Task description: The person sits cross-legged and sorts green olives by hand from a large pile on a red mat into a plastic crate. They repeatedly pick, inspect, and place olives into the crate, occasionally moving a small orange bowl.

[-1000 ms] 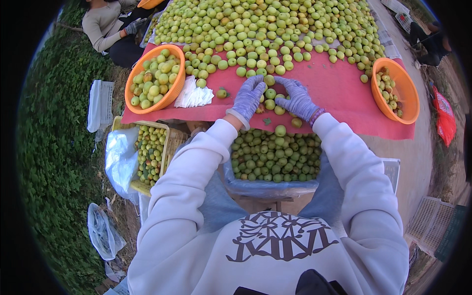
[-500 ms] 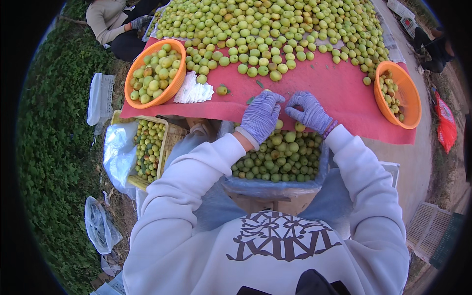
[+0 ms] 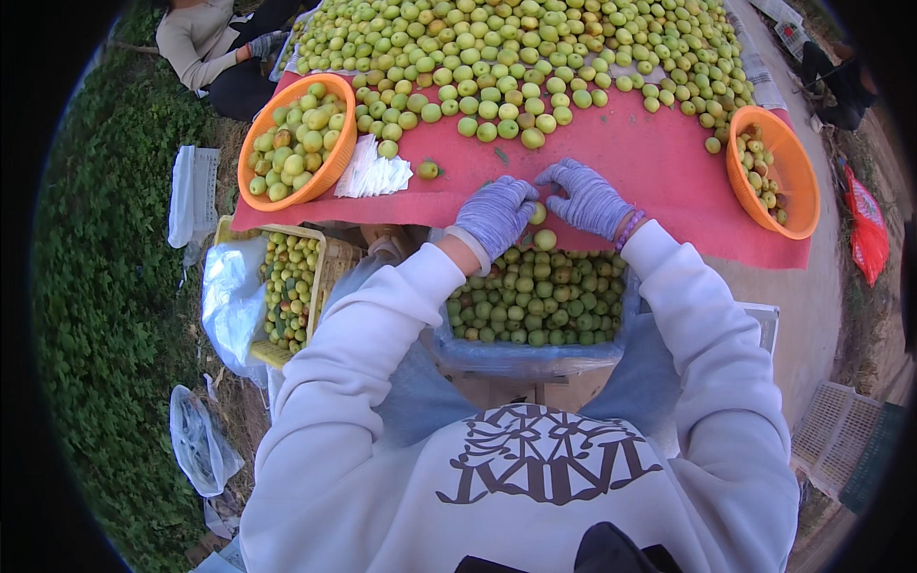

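Observation:
My left hand (image 3: 497, 212), in a striped purple-grey glove, has its fingers curled at the near edge of the red cloth (image 3: 659, 181). Whatever it holds is hidden. A round green fruit (image 3: 538, 213), like a jujube, shows right beside its fingertips, and a second green fruit (image 3: 544, 240) is just below. My right hand (image 3: 585, 199), gloved alike, faces it with bent fingers and a gap between thumb and fingers; no fruit shows in it. Below both hands, between my knees, a crate lined with blue plastic (image 3: 530, 358) holds many green fruits.
A large heap of green fruit (image 3: 516, 57) covers the far cloth. Orange baskets with fruit stand left (image 3: 341, 153) and right (image 3: 802, 181). White paper slips (image 3: 373, 174) lie beside the left basket. A yellow crate (image 3: 330, 277) of fruit is at left. Another person (image 3: 205, 43) sits at far left.
Both hands have shifted slightly, the left toward me and left, the right a little left. Green fruits now show in the gap between them, above the crate. The whole view has moved slightly.

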Available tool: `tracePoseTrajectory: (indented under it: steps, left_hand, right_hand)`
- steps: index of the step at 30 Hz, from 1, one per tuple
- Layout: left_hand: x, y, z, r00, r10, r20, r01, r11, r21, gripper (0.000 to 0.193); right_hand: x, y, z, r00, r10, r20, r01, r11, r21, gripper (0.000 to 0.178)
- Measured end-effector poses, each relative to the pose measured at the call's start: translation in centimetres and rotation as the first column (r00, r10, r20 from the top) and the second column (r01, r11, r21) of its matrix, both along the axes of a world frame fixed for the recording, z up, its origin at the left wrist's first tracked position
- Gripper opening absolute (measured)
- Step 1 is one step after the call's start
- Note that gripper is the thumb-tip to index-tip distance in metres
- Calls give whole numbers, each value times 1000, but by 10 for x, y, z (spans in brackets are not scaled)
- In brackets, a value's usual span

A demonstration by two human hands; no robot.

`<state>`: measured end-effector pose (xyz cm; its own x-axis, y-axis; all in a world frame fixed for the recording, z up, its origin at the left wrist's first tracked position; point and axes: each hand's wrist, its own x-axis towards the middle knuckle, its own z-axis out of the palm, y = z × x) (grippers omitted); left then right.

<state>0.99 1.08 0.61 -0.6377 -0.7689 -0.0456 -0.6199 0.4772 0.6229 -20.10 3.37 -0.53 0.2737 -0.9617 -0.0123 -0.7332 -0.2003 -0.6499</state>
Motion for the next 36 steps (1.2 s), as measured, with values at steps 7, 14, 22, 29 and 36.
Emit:
tracePoseTrajectory:
  steps: [7, 14, 22, 29, 36]
  left_hand:
    - [55, -55, 26, 914, 331, 233, -194, 864, -465, 31]
    - [76, -74, 23, 790, 251, 560, -223, 968, -119, 35]
    - [77, -75, 12, 846, 241, 475, -195, 970, -146, 38]
    - [96, -92, 9, 960, 258, 111, -270, 957, 109, 37]
    - [107, -89, 13, 804, 518, -291, -133, 634, 762, 33]
  right_hand:
    - [3, 23, 11, 995, 19, -100, -12, 997, 70, 22]
    - [41, 36, 17, 885, 225, -408, -275, 959, -67, 29]
    - [46, 23, 4, 902, 193, -387, -218, 976, -22, 20]
    - [29, 16, -7, 994, 27, 102, -24, 999, -34, 19]
    - [26, 4, -12, 988, -34, 151, 36, 999, -11, 17]
